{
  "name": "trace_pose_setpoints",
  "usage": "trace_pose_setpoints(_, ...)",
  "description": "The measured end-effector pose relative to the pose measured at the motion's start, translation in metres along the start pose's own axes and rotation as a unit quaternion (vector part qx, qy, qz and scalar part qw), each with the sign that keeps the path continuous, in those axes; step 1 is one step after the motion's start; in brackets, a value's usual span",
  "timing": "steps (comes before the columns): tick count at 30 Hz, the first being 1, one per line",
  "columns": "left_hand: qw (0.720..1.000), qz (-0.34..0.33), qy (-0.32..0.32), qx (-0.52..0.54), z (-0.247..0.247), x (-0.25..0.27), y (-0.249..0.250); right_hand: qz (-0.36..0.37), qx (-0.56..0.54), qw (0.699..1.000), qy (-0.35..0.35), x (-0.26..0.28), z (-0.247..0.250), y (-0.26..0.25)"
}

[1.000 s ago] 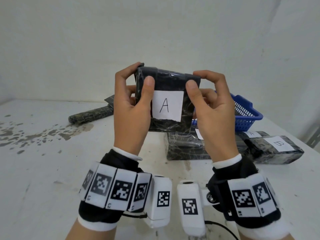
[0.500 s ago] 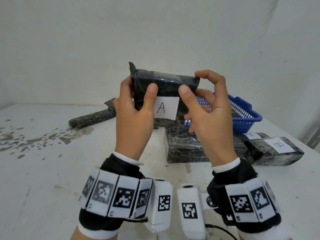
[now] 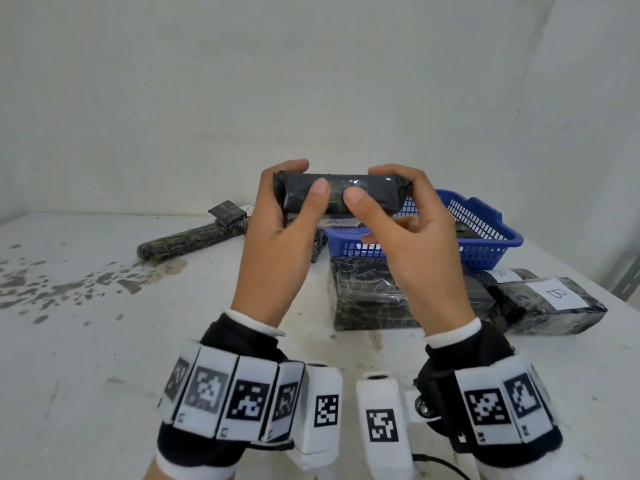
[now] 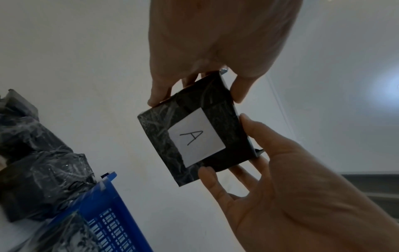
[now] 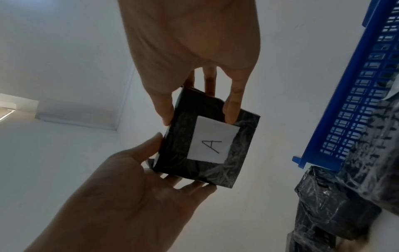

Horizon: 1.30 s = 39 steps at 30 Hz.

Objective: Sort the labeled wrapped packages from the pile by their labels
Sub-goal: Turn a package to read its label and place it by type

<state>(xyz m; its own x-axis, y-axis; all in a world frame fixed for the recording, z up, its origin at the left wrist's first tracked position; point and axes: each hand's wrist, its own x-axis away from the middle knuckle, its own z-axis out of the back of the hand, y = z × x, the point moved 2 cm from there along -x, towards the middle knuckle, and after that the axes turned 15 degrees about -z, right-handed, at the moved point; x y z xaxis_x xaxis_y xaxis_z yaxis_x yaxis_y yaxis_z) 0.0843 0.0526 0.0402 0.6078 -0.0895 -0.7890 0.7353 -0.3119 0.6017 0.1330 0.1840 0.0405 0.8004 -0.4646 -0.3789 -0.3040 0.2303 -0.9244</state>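
Observation:
A black wrapped package (image 3: 341, 195) is held up over the table between both hands, lying flat with its edge toward me. My left hand (image 3: 308, 176) pinches its left end, thumb near me and fingers behind. My right hand (image 3: 365, 183) pinches the right end the same way. The white label marked A (image 4: 195, 139) faces down, so it shows only in the wrist views (image 5: 212, 145). More wrapped packages lie at the right: a large one (image 3: 367, 299), one labeled B (image 3: 554, 299) and one labeled A (image 3: 502, 273).
A blue mesh basket (image 3: 485, 244) holding something dark stands behind the pile at the right. A long wrapped bundle (image 3: 194, 239) and a small package (image 3: 227, 213) lie at the back left. The white table (image 3: 104, 341) has dark stains at the left.
The package has tipped from upright with the A label facing me to flat with the label turned down. Both hands shifted their pinch to the top edge and moved away from me.

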Motion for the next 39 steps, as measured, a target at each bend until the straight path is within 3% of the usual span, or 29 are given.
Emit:
trace_pose_setpoints(9, 0.999, -0.023, 0.022, -0.011, -0.001, -0.002, 0.005, 0.016, -0.031, 0.999, 0.000, 0.000, -0.001, 0.000)
trace_pose_setpoints(17, 0.993, 0.115, -0.007, -0.006, 0.005, -0.002, -0.002, 0.011, -0.075, 0.997, 0.004, -0.004, 0.001, 0.003)
trace_pose_setpoints(24, 0.992, 0.114, 0.044, 0.031, 0.006, -0.004, -0.004, -0.015, -0.065, 0.998, -0.015, -0.003, 0.006, 0.001)
trace_pose_setpoints(28, 0.993, 0.107, 0.028, 0.036, 0.005, -0.005, -0.005, -0.050, -0.055, 0.997, -0.037, -0.006, 0.007, 0.002)
trace_pose_setpoints(39, 0.996, 0.088, 0.018, -0.014, 0.008, -0.003, -0.002, -0.035, -0.045, 0.997, -0.051, -0.001, 0.002, 0.001)
